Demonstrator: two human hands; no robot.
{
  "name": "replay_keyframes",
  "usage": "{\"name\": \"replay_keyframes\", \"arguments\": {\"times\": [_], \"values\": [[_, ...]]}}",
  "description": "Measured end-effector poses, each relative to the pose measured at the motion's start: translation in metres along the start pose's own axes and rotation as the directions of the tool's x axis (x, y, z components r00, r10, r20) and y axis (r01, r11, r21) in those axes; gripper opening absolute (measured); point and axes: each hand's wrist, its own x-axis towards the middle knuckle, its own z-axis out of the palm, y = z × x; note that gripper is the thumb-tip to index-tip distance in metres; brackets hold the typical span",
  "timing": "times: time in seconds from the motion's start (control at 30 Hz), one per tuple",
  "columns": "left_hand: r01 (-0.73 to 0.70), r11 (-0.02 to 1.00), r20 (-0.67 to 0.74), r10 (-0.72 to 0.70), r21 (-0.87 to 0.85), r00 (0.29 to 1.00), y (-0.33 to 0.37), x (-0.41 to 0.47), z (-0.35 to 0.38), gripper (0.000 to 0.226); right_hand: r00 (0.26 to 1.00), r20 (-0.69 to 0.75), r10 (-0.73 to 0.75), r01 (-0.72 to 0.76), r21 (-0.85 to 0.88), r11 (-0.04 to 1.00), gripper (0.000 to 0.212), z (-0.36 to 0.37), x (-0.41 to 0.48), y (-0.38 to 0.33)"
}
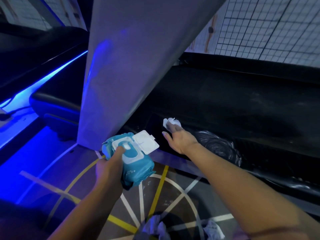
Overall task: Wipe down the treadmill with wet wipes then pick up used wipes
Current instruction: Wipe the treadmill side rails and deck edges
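Observation:
My left hand grips a teal pack of wet wipes whose white flip lid stands open. My right hand reaches out with straight fingers that press a crumpled white wipe onto the black treadmill deck. Wet swirl marks shine on the deck just right of that hand. The grey treadmill upright rises between the two hands.
A second dark machine with blue strip lighting stands at the left. Several crumpled used wipes lie on the floor near my feet. The floor carries white and yellow painted lines. A wire grid wall stands behind the treadmill.

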Motion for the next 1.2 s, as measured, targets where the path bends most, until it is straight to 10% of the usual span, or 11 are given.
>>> {"name": "replay_keyframes", "arguments": {"times": [0.47,0.6,0.87,1.03,1.2], "values": [[0.000,1.000,0.021,0.000,0.021,1.000,-0.004,-0.003,0.002,0.014,0.979,-0.037,-0.203,0.169,-0.420,0.892,0.072,-0.008,0.023,0.006],[-0.018,1.000,-0.014,0.018,0.001,1.000,0.002,-0.002,0.000,0.049,0.960,-0.158,-0.233,0.165,-0.356,0.920,0.059,-0.007,0.009,0.008],[0.012,1.000,0.042,-0.012,0.006,0.999,0.004,0.000,-0.001,0.018,0.951,-0.310,0.023,-0.070,-0.142,0.987,0.042,-0.048,0.022,0.013],[0.013,1.000,0.044,-0.014,0.023,0.999,0.004,0.001,0.001,0.016,0.990,0.111,-0.084,0.089,-0.043,0.995,0.073,-0.008,0.033,-0.011],[0.022,0.999,0.038,-0.023,0.038,0.999,0.004,0.005,0.002,0.030,0.988,0.152,0.010,0.004,-0.092,0.996,0.088,0.002,0.015,-0.020]]}}
